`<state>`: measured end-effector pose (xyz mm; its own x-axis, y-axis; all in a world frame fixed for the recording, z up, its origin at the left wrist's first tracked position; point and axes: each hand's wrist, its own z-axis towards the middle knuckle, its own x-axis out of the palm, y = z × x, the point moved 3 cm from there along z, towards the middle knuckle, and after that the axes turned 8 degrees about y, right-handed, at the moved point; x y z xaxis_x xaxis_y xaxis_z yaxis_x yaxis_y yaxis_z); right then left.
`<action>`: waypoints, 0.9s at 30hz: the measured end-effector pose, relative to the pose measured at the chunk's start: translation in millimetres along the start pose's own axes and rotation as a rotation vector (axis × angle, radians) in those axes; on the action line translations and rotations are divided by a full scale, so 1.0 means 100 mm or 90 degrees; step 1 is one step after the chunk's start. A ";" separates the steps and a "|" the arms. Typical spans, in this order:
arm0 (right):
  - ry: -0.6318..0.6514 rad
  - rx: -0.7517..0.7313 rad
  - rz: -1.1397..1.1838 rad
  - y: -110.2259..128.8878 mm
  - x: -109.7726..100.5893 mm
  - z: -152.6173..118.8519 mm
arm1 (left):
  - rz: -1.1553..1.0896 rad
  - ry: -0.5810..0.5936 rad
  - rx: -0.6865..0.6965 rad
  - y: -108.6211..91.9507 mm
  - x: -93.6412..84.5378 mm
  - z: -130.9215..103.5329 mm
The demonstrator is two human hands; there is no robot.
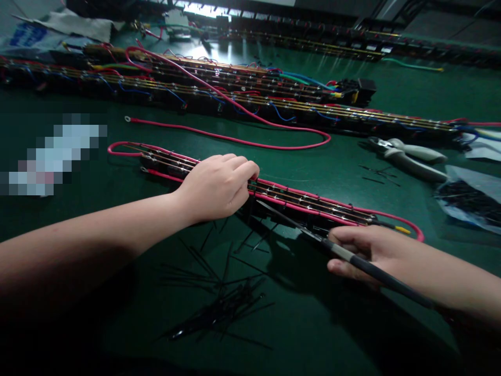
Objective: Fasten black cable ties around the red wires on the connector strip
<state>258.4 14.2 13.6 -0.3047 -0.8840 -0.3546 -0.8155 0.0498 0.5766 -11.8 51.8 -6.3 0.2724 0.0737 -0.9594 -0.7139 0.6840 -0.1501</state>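
A narrow black assembly (305, 199), with brass-coloured rods along it and red cables strapped on by black cable ties, lies across the table. My left hand (219, 185) is wrapped over its middle, fingers curled around it by a cable tie. My right hand (364, 250) grips a long slim pointed tool (340, 251) with a metal front and a dark handle banded in grey; its exact kind is unclear. The tip points left, close to the assembly's near side below my left fingers. A red cable loop (415, 222) bends round the right end.
Loose black cable ties (230, 303) lie in front. Cutting pliers (410, 154) and a bag of cable ties (473, 198) are at the right. A loose red cable (235, 138) and longer wired assemblies (274, 107) stretch behind. A blurred patch (58, 156) covers something left.
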 end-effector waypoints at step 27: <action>0.036 0.065 0.103 -0.05 0.04 0.06 | -0.007 0.042 0.026 -0.01 -0.03 0.00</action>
<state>258.1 13.0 5.3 -0.4108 -0.8848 -0.2199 -0.8043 0.2381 0.5445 -11.8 50.7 -3.3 0.2353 0.0193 -0.9717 -0.6844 0.7132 -0.1516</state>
